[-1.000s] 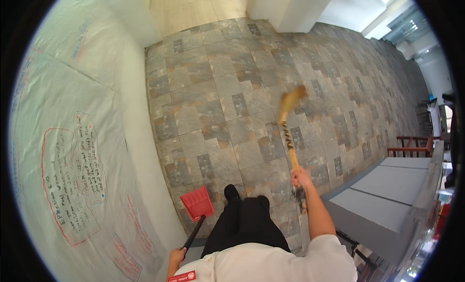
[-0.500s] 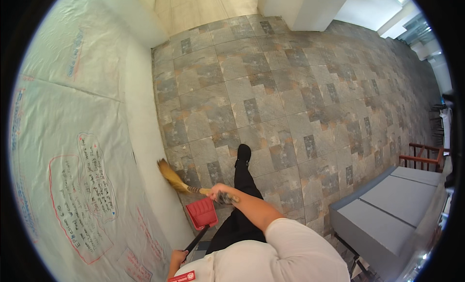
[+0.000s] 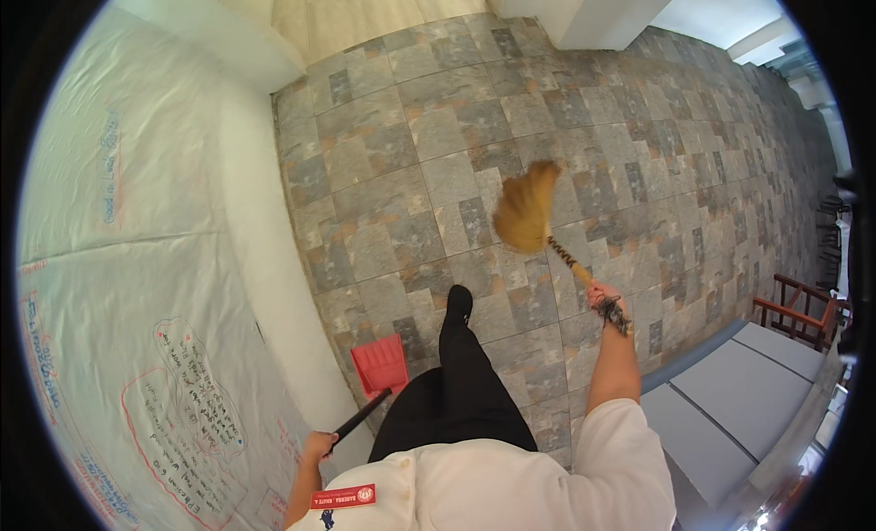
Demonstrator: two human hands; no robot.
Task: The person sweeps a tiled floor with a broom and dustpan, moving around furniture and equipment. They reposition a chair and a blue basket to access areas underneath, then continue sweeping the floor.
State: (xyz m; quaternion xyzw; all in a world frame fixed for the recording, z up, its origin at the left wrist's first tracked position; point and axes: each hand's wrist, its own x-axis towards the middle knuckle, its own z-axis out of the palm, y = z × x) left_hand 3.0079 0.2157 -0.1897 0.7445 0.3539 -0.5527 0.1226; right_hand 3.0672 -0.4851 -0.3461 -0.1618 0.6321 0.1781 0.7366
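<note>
My right hand (image 3: 606, 298) is closed around the yellow handle of a broom (image 3: 527, 210). The broom's tan, fan-shaped bristles spread out ahead of me, over the floor in front of my black shoe; I cannot tell whether they touch it. A dark band winds round the handle below the bristles. Low on my left, my left hand (image 3: 318, 445) grips the black handle of a red dustpan (image 3: 380, 364). The pan stands by my leg, near the left wall, and no dirt can be made out in it.
Grey patterned tiles (image 3: 438, 166) cover the floor. To the left runs a white wall ledge (image 3: 278, 257) with plastic-covered writing. A grey-topped table (image 3: 739, 390) stands close on my right, a reddish-brown wooden chair (image 3: 792, 307) beyond it. A white pillar (image 3: 602, 15) rises ahead.
My right hand has swung the broom from beside the left wall across to the right and forward. The dustpan has stayed near the left wall, in my left hand.
</note>
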